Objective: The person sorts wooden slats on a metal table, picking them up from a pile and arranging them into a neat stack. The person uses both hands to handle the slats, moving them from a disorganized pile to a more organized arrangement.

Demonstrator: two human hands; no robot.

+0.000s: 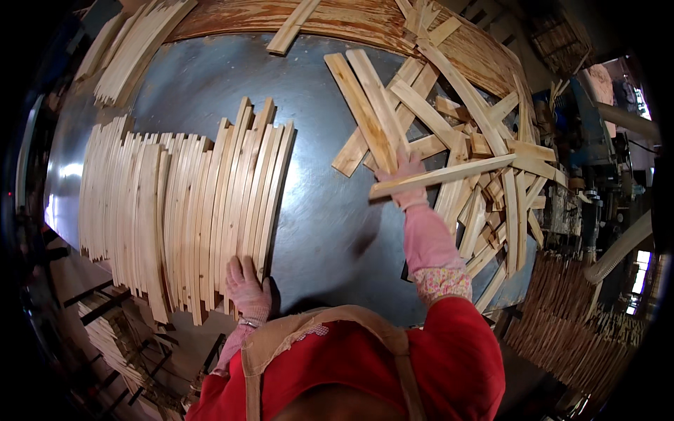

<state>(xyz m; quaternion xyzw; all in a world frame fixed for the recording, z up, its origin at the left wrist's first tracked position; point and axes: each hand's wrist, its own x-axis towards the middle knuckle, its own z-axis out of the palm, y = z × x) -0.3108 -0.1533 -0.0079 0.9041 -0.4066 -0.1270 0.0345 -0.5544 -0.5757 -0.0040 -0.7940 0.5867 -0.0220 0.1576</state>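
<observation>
A row of pale wooden strips [189, 217] stands side by side on the metal tabletop at the left, their ends uneven. My left hand [247, 289] rests on the near ends at the right side of this row, fingers stretched out and thumb apart. Over at the loose heap, my right hand [411, 196] is closed around the near ends of two wooden strips [364, 112] that point away from me. Another strip [456, 170] lies across the back of this hand and hides part of it. Both hands wear pinkish gloves.
A tangled heap of wooden strips [484, 147] covers the table's right side. A plywood board [351, 22] runs along the far edge, with a short strip [291, 31] over it. More strips [144, 52] lie far left. A large stack of thin sticks [576, 316] stands right of the table.
</observation>
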